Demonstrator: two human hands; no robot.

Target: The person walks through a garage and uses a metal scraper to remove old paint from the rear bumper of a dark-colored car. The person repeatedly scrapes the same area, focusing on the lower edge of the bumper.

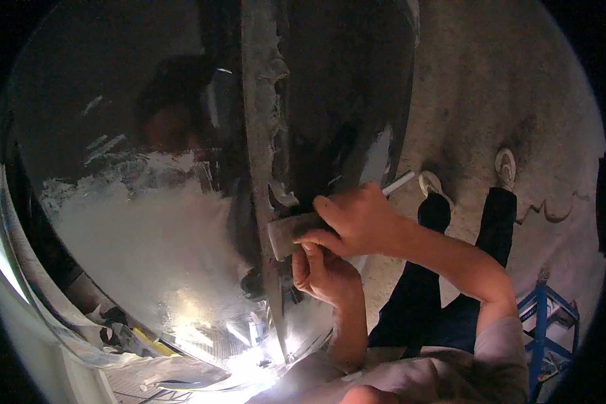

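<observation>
The right hand (363, 219) pinches a flat grey piece (283, 237) between thumb and fingers, its squared end jutting out to the left. The left hand (330, 276) is just below, fingers curled and thumb tip up against the lower edge of the piece, near the right thumb; I cannot tell whether it grips the piece too or only steadies it. The piece lies over the lower part of a grey strip (257, 101) with a ragged edge, which runs between two dark, shiny panels.

A white stick (402, 182) sticks out on the far side of the right hand; how it is held is hidden. The left panel (148, 249) bears a broad, pale grey patch with streaky edges and a bright glare low down. The right panel (343, 81) is mostly dark. Crumpled sheeting (148, 372) lies along the lower left, with a yellow strip (156, 345) near it.

The person's dark trousers (411, 303) and pale shoes (506, 165) show on the bare floor (464, 87). At the lower right, a blue stand (539, 323) holds a pale box (557, 313) with dark and coloured markings, too small and blurred to read.
</observation>
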